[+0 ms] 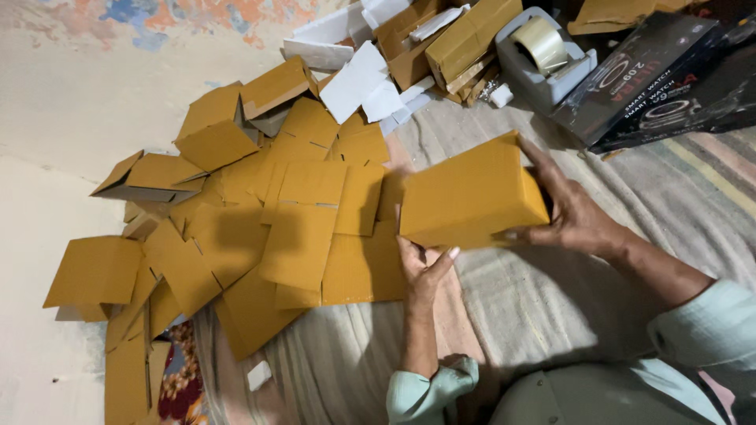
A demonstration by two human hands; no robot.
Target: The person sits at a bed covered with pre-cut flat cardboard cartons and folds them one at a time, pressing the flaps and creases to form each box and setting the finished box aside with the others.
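Note:
I hold a small brown cardboard box [466, 195], folded into shape, above a striped cloth. My left hand [421, 267] supports its lower left corner from below, thumb against the bottom edge. My right hand [571, 208] grips its right end, fingers spread over the top and side. To the left of the box lies a heap of flat brown cardboard blanks [299, 228], unfolded and overlapping.
Folded brown boxes [213, 130] lie at the heap's far left by the wall. A grey tape dispenser [539, 55] with a tape roll stands at the back. Black printed cartons [669, 71] lie at the back right. White card pieces [354, 75] sit behind the heap.

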